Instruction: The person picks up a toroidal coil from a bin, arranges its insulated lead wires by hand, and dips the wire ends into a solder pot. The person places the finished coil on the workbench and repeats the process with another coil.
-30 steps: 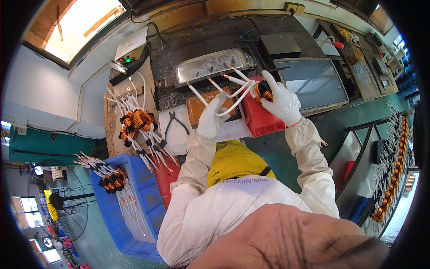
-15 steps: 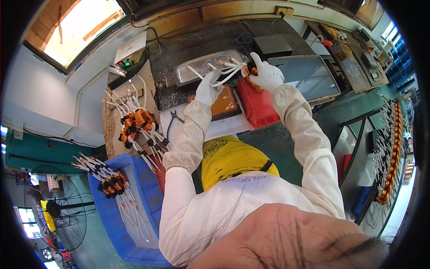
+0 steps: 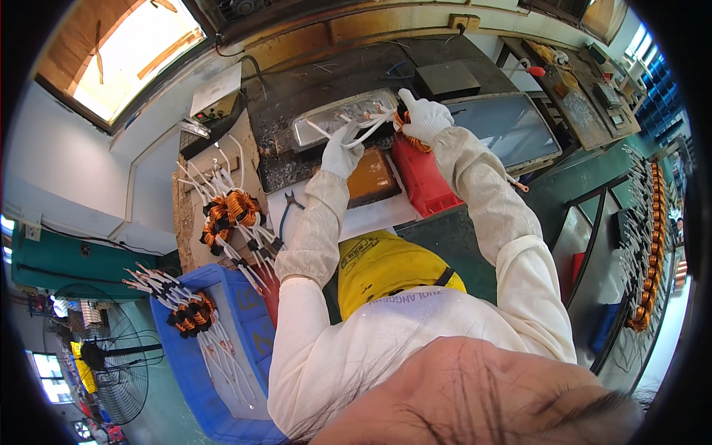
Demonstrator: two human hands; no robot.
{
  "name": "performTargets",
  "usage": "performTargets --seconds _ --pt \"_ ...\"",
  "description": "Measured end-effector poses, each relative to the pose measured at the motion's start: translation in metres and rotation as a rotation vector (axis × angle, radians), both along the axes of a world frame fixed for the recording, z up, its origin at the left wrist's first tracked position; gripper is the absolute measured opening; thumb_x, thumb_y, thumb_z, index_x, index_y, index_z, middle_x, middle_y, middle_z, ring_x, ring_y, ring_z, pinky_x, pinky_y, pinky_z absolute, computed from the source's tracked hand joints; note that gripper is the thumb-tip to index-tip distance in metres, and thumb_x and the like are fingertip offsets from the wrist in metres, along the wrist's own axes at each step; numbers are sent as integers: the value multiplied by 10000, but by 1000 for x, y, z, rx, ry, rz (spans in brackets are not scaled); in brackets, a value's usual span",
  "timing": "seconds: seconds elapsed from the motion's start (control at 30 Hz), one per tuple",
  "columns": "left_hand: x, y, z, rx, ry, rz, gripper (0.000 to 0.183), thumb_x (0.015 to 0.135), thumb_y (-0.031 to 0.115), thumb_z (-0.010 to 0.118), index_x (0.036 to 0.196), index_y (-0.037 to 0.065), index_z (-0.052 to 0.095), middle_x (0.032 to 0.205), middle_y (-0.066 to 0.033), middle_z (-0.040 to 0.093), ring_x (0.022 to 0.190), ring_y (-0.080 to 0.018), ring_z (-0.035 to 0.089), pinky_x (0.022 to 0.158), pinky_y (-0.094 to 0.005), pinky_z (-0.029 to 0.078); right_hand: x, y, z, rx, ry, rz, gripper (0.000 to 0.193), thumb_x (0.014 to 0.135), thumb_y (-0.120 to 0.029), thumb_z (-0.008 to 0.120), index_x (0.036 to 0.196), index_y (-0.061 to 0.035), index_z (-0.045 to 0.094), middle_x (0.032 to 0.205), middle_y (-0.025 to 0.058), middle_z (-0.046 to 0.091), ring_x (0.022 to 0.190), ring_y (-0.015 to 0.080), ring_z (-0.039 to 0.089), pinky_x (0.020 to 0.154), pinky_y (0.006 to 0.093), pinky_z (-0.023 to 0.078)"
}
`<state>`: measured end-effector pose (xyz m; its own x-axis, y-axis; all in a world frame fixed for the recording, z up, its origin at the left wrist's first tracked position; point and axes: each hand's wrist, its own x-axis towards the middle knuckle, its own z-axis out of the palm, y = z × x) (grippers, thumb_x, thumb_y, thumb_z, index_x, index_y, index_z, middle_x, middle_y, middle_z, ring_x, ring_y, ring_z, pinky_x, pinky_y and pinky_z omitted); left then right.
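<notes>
My right hand (image 3: 428, 120), in a white glove, is closed around a copper-wound toroid coil (image 3: 403, 122) at the far middle of the bench. White sleeved leads with bare copper ends run left from the coil. My left hand (image 3: 342, 153), gloved too, is closed on these leads (image 3: 363, 135). Their ends are over a shallow rectangular tray (image 3: 302, 135) with a silvery surface; whether any touch it I cannot tell. Below my left hand lies a dark-rimmed pan (image 3: 380, 176) with amber content. A red plastic bin (image 3: 424, 182) stands under my right wrist.
Pliers (image 3: 289, 204) lie beside my left forearm. Several finished-looking coils (image 3: 230, 211) rest on a board at left; others lie on a blue crate (image 3: 211, 419). At right are a grey-surfaced tray (image 3: 508, 126) and a rack with a row of coils (image 3: 653, 237). A fan (image 3: 122, 352) stands far left.
My right hand and the coil have moved a little left, bringing the leads closer over the silvery tray. My left hand keeps its hold. The green lamp on the box at left no longer shows lit.
</notes>
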<state>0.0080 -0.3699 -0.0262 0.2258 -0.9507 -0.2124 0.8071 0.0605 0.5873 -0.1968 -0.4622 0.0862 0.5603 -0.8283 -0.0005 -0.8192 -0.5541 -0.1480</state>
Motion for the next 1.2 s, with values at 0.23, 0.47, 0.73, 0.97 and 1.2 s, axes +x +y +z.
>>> performTargets --seconds 0.23,0.47,0.73,0.97,1.2 --pt "6 -1 -11 -17 16 -31 389 952 134 479 1309 -11 530 1328 -125 564 788 -164 598 630 -267 539 15 -8 -5 -42 3 -14 583 798 -360 706 1258 -149 416 927 184 702 870 384 693 713 512 539" --pt "6 -2 -11 -43 21 -24 406 938 109 466 1321 -20 512 1345 -135 552 792 -165 598 641 -276 545 22 -14 -6 2 35 -41 693 769 -377 738 1313 -139 381 968 204 699 912 398 686 745 523 544" --pt "8 -7 -13 -8 43 -12 412 929 109 468 1317 -21 513 1351 -142 549 807 -175 605 653 -275 549 21 -17 -3 28 38 -28 673 765 -354 736 1305 -147 391 979 212 695 925 412 678 759 529 537" --pt "9 -9 -16 -53 77 -32 411 930 110 461 1319 -14 513 1350 -141 550 805 -186 616 647 -273 553 19 -20 -5 22 65 19 685 757 -361 743 1307 -158 389 969 214 694 914 416 681 759 529 538" --pt "2 -4 -10 15 62 -9 430 924 130 483 1332 -1 518 1367 -139 535 722 -166 571 600 -265 522 19 -20 -8 23 75 3 710 751 -386 756 1312 -158 387 969 216 694 911 420 681 759 527 539"
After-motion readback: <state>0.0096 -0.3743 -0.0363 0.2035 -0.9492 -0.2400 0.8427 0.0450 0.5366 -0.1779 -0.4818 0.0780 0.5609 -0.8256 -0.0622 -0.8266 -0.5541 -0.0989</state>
